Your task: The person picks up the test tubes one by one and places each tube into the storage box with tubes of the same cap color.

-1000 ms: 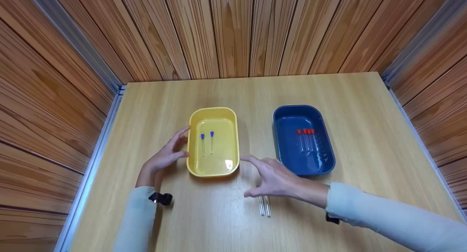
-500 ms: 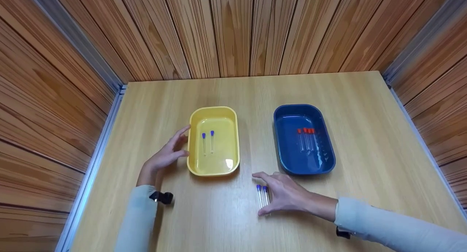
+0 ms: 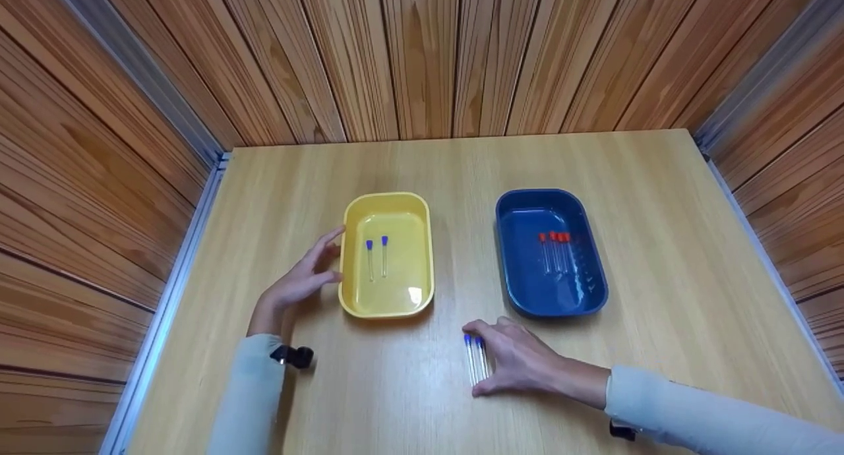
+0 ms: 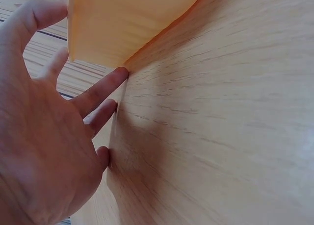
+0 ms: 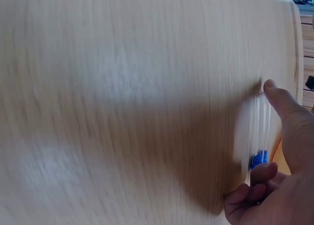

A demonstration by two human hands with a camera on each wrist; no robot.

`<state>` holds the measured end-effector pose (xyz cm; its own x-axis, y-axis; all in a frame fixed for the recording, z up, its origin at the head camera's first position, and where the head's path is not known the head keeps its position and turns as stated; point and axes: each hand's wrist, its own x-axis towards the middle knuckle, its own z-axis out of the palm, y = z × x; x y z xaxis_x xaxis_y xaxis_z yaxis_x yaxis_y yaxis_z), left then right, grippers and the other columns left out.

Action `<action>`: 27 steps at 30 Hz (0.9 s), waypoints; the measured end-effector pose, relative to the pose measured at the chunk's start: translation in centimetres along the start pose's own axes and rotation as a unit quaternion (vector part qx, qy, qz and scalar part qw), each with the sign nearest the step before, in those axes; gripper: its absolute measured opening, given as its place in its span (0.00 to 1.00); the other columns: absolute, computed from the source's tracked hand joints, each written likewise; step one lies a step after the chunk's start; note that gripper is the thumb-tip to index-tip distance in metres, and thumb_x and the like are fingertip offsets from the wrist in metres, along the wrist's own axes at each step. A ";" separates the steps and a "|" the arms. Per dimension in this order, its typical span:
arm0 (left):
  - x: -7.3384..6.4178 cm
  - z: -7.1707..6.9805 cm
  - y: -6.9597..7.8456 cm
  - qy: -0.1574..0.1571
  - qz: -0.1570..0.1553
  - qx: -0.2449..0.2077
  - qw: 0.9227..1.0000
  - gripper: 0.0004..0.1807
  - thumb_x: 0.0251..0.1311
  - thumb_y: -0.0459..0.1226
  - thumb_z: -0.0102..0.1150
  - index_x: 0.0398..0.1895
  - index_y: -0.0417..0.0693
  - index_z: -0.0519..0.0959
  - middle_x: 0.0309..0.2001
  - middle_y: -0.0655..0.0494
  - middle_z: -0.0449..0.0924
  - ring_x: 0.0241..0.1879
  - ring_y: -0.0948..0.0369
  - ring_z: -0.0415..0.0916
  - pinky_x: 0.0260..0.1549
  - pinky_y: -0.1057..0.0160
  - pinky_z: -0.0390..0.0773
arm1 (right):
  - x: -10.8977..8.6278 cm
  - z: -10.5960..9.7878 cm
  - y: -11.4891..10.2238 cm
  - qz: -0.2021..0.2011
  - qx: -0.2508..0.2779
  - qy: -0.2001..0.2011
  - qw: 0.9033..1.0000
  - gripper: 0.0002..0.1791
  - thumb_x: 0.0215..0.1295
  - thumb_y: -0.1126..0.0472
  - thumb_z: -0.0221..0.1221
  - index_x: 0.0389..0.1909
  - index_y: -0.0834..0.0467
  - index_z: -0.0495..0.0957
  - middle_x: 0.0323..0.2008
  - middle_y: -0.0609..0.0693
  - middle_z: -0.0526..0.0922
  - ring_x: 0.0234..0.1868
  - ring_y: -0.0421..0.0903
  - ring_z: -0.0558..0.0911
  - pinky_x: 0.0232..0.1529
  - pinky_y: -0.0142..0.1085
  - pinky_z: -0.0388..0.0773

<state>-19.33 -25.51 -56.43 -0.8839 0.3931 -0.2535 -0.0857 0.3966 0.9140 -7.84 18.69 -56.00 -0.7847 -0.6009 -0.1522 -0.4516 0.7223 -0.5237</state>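
Observation:
My left hand (image 3: pixel 300 280) rests against the near left side of a yellow tray (image 3: pixel 386 310), thumb and fingertips touching its wall. In the left wrist view its fingers are spread and mostly straight beside the tray. Two thin clear test tubes with purple-blue caps (image 3: pixel 384 241) lie inside that tray. My right hand (image 3: pixel 517 359) spans more tubes of the same kind (image 3: pixel 471 363) on the table, pinching them lengthwise. The thumb (image 5: pixel 277 97) is at their bottom ends in the right wrist view, and the index finger is by the blue caps (image 5: pixel 260 159).
To the right stands a dark blue tray (image 3: pixel 541 303), holding several clear tubes with red caps (image 3: pixel 554 236). The wooden table (image 3: pixel 395 402) is bounded by plank walls at the back and sides, with metal rails (image 3: pixel 178 270) along the edges.
My right hand has moved from beside the yellow tray back toward me and right, and its thumb and index finger have closed in on the capped tubes. The left hand stays put.

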 end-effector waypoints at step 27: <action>0.0 -0.1 -0.1 0.003 -0.003 0.003 1.000 0.54 0.75 0.42 0.65 0.95 0.70 0.44 0.92 0.39 0.53 0.93 0.37 0.44 0.89 0.23 0.42 | 1.9 -4.4 -1.9 0.047 0.068 0.001 0.997 0.51 0.58 0.38 0.83 0.79 0.50 0.73 0.31 0.45 0.78 0.33 0.39 0.75 0.31 0.29 0.65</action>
<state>-19.36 -25.61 -56.55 -0.8863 0.3847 -0.2577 -0.0888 0.4050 0.9100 -10.35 17.69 -51.59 -0.8218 -0.5321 -0.2040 -0.3143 0.7218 -0.6166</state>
